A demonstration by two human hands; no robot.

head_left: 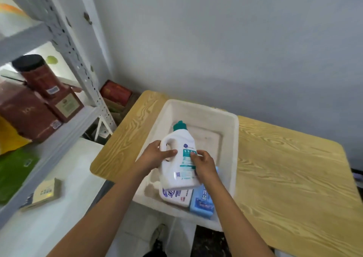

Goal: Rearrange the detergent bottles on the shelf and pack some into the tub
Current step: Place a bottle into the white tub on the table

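Observation:
A white detergent bottle with a teal cap [181, 154] is held tilted over the white tub [229, 131], cap pointing away from me. My left hand [157, 155] grips its handle side and my right hand [203, 165] holds its label side. Beneath it in the near end of the tub lie a white bottle with a blue and red label [176, 195] and a light blue bottle [203, 203], side by side.
The tub sits on a wood-grain table [284, 170] against a grey wall. To the left stands a white metal shelf [64, 136] with brown boxes [29, 111], a dark-lidded jar [37, 73], green packets and a small box [44, 191].

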